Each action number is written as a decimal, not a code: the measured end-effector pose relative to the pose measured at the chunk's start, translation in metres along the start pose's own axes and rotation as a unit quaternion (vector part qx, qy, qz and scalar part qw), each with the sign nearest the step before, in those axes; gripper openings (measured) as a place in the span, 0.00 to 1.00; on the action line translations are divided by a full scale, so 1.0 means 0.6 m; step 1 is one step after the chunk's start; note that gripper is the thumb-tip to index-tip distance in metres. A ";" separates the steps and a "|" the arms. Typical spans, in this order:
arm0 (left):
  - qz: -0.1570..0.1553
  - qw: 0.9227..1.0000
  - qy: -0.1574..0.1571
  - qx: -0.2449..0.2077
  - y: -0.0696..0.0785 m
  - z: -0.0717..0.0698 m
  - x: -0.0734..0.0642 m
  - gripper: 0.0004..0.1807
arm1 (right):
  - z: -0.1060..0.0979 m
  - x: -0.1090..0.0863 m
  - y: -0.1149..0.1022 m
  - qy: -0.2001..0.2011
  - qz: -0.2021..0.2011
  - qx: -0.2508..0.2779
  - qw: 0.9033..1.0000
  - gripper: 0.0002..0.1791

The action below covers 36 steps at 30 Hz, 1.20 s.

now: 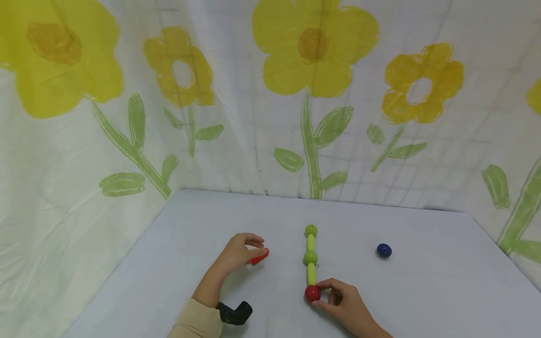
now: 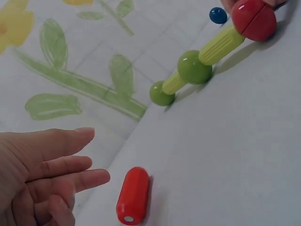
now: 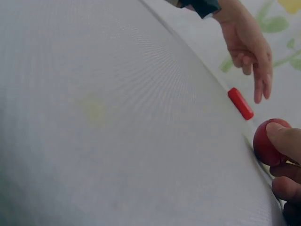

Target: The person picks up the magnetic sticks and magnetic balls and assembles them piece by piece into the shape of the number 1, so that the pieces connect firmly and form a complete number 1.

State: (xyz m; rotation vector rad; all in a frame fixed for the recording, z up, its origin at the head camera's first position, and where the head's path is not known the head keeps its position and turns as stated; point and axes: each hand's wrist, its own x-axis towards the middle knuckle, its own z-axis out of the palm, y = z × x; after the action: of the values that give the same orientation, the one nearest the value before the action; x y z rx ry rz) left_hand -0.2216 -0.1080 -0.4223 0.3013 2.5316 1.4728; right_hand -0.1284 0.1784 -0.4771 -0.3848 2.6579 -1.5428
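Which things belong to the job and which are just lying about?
Likely the job:
red ball, pinched by the right hand
green balls and yellow-green rods, lined up
red rod, near the left hand

Apparently lying about:
dark blue ball, untouched

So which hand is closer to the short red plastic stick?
Left. The left hand hovers near the red stick, not touching; the right hand is farther off, pinching the shiny red ball.

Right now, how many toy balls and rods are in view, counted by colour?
Green balls: 2
Red ball: 1
Dark blue ball: 1
Yellow-green rods: 2
Red rod: 1
Total: 7
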 end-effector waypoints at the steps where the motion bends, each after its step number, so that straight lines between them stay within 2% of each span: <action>1: -0.005 1.000 -0.002 -0.002 -0.002 -0.005 0.000 0.20 | 0.000 0.000 0.000 -0.001 0.001 0.001 1.000 0.21; 4: -0.019 1.000 -0.006 -0.014 -0.009 -0.017 0.000 0.23 | -0.001 0.000 0.001 -0.002 0.001 0.004 1.000 0.21; 7: -0.024 1.000 0.003 -0.015 -0.020 -0.024 0.003 0.24 | -0.002 -0.001 0.001 -0.002 0.000 0.007 1.000 0.21; 13: 0.009 1.000 0.022 0.014 -0.054 -0.021 0.014 0.25 | -0.003 -0.002 0.000 -0.002 0.005 0.003 1.000 0.21; 20: 0.036 0.997 0.060 0.042 -0.086 -0.006 0.024 0.21 | -0.003 -0.001 0.000 0.000 -0.001 0.000 1.000 0.21; 22: 0.049 0.996 0.069 0.042 -0.090 -0.003 0.025 0.19 | -0.003 -0.001 0.000 0.001 -0.006 -0.001 1.000 0.21; 28: 0.058 0.995 0.076 0.038 -0.092 0.001 0.025 0.19 | -0.002 -0.001 -0.001 0.003 -0.011 0.002 1.000 0.20; 36: 0.061 0.989 0.100 0.091 -0.086 0.009 0.022 0.19 | -0.001 -0.001 -0.002 0.004 -0.003 0.003 1.000 0.21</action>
State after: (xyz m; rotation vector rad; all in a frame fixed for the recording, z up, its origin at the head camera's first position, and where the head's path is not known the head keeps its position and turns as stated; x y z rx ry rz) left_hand -0.2369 -0.1246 -0.4709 0.3586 2.8630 1.3760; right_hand -0.1275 0.1787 -0.4759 -0.3870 2.6603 -1.5564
